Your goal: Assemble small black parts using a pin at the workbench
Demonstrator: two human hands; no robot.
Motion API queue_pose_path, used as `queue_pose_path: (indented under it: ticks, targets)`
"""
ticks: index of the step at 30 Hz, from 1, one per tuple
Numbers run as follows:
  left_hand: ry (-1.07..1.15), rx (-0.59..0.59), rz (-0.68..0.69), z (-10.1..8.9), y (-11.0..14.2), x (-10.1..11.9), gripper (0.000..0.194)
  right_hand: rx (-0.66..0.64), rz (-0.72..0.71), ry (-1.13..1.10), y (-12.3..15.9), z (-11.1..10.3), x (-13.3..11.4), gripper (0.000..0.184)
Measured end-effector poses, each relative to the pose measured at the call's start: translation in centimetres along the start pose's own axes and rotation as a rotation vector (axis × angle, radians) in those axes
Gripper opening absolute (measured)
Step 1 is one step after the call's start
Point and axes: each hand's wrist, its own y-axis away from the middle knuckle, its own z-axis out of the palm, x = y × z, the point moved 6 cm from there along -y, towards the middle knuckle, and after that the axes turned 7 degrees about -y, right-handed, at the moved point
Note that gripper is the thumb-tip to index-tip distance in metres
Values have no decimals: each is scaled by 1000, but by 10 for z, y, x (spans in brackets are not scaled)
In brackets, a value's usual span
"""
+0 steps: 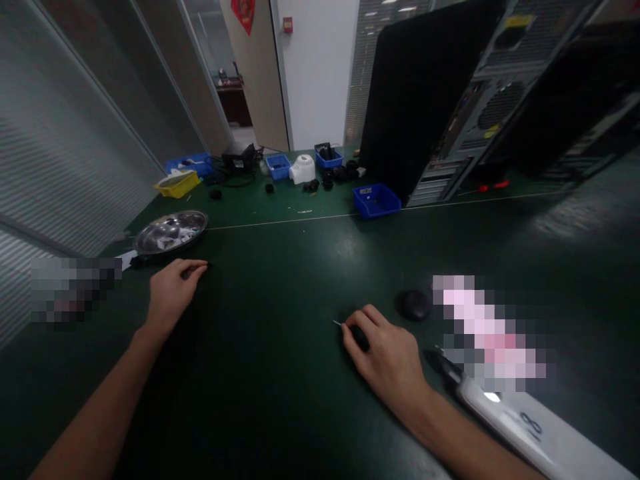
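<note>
My left hand [175,287] is closed in a pinch over the green tabletop, in front of a round metal dish [200,223] with small pale pieces in it. A tiny dark piece [210,265] shows at its fingertips, too small to name. Lower and to the right, my right hand [385,347] is wrapped round a black-handled tool with a thin metal tip [337,323]. The tip points left, low over the table. Just beyond that hand lies a dark rounded object [416,305].
A white device marked 18 [530,420], with a black end, lies right of my right forearm. Farther back are a blue bin [377,212], a yellow tray [179,188], a white rounded part [303,170] and a computer case [455,143]. Two areas are blurred out.
</note>
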Motion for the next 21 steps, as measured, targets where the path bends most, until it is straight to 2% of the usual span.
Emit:
queue_pose_path:
  ticks: [7,17,21]
  targets:
    - [251,-187,-143,3,-1,0,42,15,-7,-22,1,-2,1,19]
    - [466,-271,-410,10,-2,-13,47,-1,3,-35,0,-2,1,17]
    - [519,-289,-448,9,-5,-16,47,-9,9,-30,1,-2,0,18]
